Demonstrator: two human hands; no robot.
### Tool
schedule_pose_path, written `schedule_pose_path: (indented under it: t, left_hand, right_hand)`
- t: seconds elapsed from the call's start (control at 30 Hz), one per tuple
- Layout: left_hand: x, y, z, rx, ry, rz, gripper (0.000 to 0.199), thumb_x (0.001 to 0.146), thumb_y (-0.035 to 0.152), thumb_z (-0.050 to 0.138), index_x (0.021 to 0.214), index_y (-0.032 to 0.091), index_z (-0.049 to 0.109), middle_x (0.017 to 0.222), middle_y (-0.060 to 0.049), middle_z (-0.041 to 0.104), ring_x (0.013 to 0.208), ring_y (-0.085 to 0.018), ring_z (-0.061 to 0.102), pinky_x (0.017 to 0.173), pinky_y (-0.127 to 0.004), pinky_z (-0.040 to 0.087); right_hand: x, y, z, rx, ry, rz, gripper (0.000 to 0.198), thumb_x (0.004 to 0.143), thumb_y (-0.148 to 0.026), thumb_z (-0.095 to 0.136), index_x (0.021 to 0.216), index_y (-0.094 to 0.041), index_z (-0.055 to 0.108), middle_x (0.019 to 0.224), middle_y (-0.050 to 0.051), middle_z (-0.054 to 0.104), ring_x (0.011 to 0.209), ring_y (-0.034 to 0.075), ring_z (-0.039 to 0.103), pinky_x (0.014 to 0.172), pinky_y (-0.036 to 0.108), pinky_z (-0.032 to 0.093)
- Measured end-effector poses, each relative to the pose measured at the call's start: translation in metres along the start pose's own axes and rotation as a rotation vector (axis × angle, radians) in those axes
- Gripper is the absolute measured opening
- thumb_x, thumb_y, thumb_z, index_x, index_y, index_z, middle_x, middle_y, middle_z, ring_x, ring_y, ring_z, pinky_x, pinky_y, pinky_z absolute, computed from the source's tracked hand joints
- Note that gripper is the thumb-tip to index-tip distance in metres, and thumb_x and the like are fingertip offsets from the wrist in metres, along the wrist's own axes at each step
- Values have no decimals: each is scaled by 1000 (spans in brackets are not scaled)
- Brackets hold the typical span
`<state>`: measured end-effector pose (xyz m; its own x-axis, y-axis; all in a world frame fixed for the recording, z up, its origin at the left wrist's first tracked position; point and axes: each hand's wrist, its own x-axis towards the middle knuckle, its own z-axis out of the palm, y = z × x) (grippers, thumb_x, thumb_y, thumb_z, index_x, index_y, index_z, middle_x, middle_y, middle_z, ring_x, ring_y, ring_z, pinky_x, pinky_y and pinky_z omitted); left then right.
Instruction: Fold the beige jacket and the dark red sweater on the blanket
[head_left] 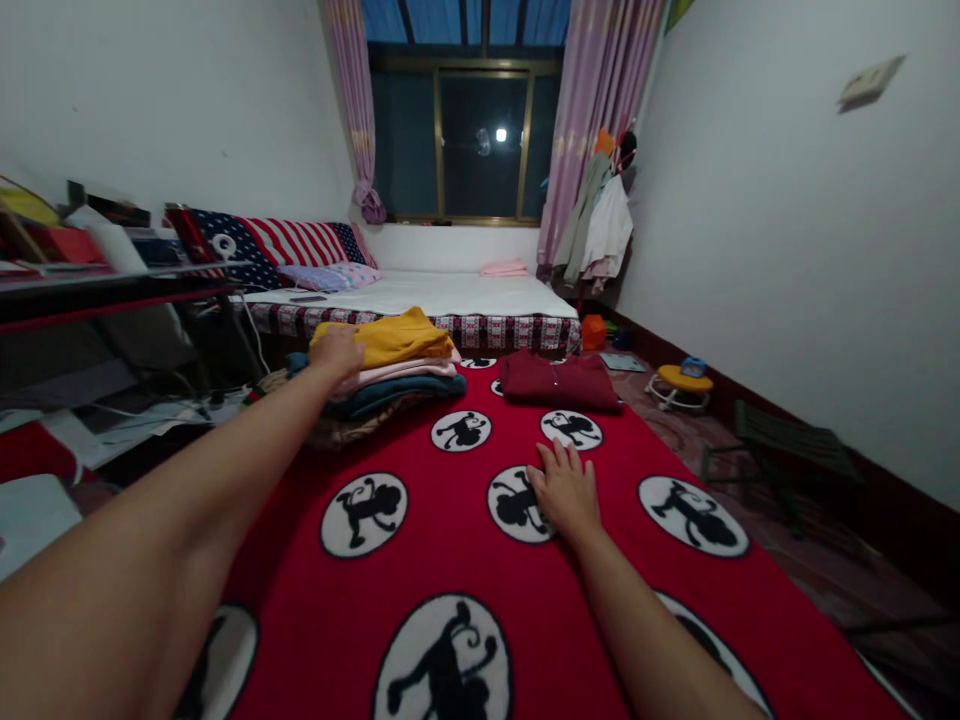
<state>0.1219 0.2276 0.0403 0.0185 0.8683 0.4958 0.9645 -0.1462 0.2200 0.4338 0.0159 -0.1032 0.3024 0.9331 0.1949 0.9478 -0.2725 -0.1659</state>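
My left hand (337, 350) reaches far forward and rests on the left end of a folded yellow garment (405, 338). That garment tops a stack of folded clothes, with a pale pink piece (409, 374) and a dark teal one (405, 394) below it. At the bottom lies a brown piece (352, 430). My right hand (566, 488) lies palm down with fingers apart on the red blanket (442, 545), which is printed with black monkeys in white ovals. Just beyond it is a folded maroon garment (559, 382), apart from the hand.
Behind the blanket stands a bed (450, 295) with a white sheet and pillows. A cluttered desk (120, 285) is on the left. On the right floor are a small yellow-topped stool (681, 380) and a dark folding stool (795, 445). Clothes (606, 235) hang near the window.
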Motion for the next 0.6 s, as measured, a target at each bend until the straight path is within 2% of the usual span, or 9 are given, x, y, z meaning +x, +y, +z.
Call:
schedule_pose_path:
  t: [0.1,0.17,0.27,0.33,0.43,0.53,0.6]
  left_hand:
    - [22,-27,15,68,-39,-188,59,89,57,48,129,12,49,122,-9,63,118,-35,54,96,-44,45]
    - [30,-38,23,67,-70,-239,62,84,62,51,121,12,55,119,-9,63,119,-38,52,97,-47,44]
    - [35,-47,28,-86,-59,-232,49,74,64,60,90,18,64,107,-11,65,120,-43,51,99,-57,41]
    - [37,-49,28,-267,23,-157,44,63,64,69,67,21,59,89,-12,66,111,-42,56,96,-61,41]
    - [36,-35,16,-540,235,43,47,53,57,79,51,24,46,61,-6,58,89,-32,62,88,-53,46]
    - [16,-2,-10,-688,374,169,36,66,46,77,59,23,51,56,-1,52,71,-19,56,81,-41,48]
    - [-19,25,-30,-698,386,213,19,76,34,70,72,20,56,65,-1,56,67,-15,53,75,-35,48]
  right_hand:
    - [0,1,0,30,-8,10,55,94,-45,36,144,-21,43,156,8,30,143,33,22,113,55,20]
    - [1,1,1,39,-11,12,55,94,-44,37,144,-21,43,156,8,30,143,32,22,113,55,19]
    - [2,1,2,41,-3,17,55,94,-44,37,143,-21,43,155,8,30,143,32,21,112,56,18]
    - [2,1,3,46,15,16,54,93,-43,38,142,-21,44,155,8,32,143,32,22,112,56,18]
    - [2,1,3,81,43,6,52,93,-41,40,140,-21,47,153,9,35,142,32,24,112,55,19]
    - [3,4,5,181,78,8,50,90,-40,46,134,-19,53,150,10,40,140,32,28,112,55,19]
    - [6,10,6,352,141,22,47,87,-41,49,126,-17,58,141,13,50,135,31,38,111,54,23]
